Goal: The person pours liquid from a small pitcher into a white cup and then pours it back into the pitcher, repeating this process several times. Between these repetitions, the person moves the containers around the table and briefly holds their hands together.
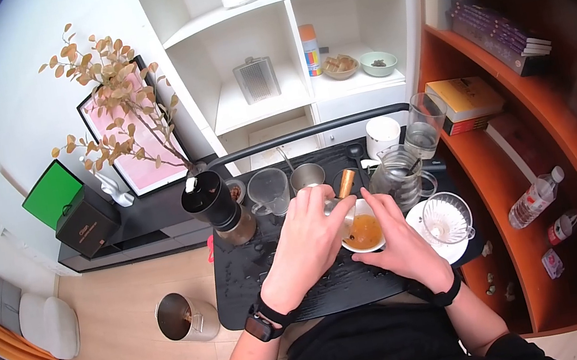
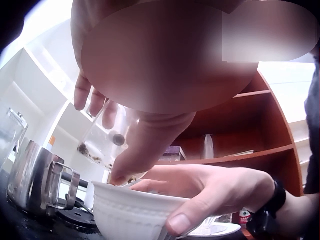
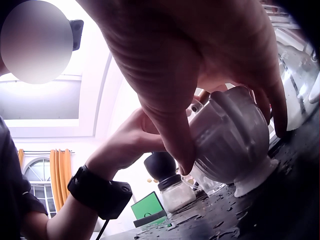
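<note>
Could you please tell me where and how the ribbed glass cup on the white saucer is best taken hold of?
I'd pinch the ribbed glass cup by its small handle, coming from the person's right and near side. The handle juts that way, past the white saucer, while the glass jug stands close on the far left side.

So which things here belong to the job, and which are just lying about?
In use:
- white bowl of amber liquid, right hand gripping it
- clear glass, left hand tilting it over the bowl

Apparently just lying about:
- spray can
- plastic bottle
- purple books
- floor bin
</note>
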